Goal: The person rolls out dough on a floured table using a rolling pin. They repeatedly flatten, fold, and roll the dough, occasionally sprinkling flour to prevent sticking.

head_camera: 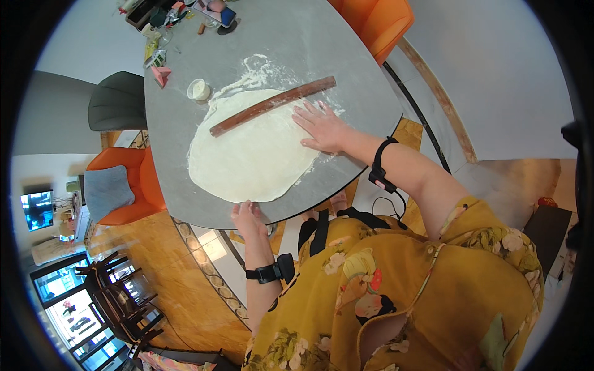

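Observation:
A wide, thin sheet of dough (250, 162) lies flat on the grey table (176, 195). Across its far part rests a brown wooden rolling pin (274, 105), slanting up to the right, its right end beyond the dough's edge. My right hand (320, 127) lies palm down with fingers spread over the dough's right edge, just below the pin and apart from it. At the near edge of the sheet, my left hand (248, 218) touches the rim with its fingertips. Whether those fingers pinch the dough, I cannot tell.
Loose flour (255, 69) is scattered beyond the dough, with a small tub of flour (198, 90) at its upper left. A phone on a stand (218, 14) and a pink object (160, 75) sit farther off. Orange chairs (148, 185) and a dark chair (118, 102) flank the table.

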`<move>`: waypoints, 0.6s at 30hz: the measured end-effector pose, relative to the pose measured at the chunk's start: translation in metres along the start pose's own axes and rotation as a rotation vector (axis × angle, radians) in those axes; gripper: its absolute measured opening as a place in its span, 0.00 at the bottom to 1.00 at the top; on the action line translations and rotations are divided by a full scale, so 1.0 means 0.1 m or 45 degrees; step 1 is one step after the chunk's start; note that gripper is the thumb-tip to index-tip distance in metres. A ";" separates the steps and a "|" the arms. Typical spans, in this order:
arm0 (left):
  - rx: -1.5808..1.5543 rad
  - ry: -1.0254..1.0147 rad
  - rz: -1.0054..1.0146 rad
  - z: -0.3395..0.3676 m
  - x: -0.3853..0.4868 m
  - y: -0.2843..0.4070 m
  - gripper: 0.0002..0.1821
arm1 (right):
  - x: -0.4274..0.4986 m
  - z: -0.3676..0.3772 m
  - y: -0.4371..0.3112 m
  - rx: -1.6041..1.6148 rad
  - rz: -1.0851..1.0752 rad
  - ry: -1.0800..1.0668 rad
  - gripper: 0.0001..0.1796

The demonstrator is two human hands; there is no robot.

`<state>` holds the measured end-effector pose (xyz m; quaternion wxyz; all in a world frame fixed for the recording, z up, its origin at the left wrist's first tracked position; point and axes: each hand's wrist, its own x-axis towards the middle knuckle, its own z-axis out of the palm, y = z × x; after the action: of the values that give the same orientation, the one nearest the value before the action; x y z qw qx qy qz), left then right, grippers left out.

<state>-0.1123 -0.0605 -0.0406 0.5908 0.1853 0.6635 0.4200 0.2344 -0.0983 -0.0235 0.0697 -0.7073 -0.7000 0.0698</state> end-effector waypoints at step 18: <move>0.098 -0.469 -0.530 0.31 -0.17 0.00 0.17 | 0.29 0.06 -0.48 0.115 -0.277 0.017 0.21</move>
<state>-0.0791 -0.0629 -0.0279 0.7676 0.1405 0.5841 0.2233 0.1863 -0.0691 -0.0197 0.1134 -0.6238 -0.7682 0.0886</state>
